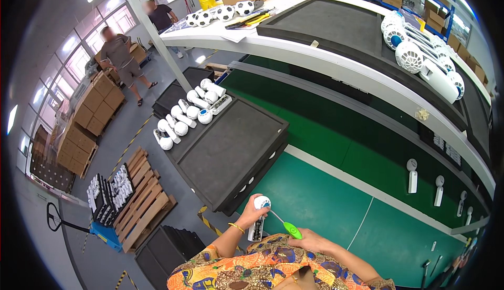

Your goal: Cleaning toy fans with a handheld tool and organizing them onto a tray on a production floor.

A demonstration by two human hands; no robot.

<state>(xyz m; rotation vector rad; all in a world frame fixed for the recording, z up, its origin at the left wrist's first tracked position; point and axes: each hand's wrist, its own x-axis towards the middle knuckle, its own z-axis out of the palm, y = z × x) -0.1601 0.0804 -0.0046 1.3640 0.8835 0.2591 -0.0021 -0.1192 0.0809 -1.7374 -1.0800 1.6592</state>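
My left hand is closed around a small white handheld fan with a blue centre, held upright above my lap. Its handle is opened up, and dark inner parts show inside it. In my right hand is a screwdriver with a bright green handle. The thin shaft points up and left, with the tip at or close to the fan's head; contact cannot be made out.
On my left, black trays are stacked, with several white fans along the far side. More fans lie on the raised white-edged shelf ahead. Wooden pallets, a blue pallet jack and two people stand farther left.
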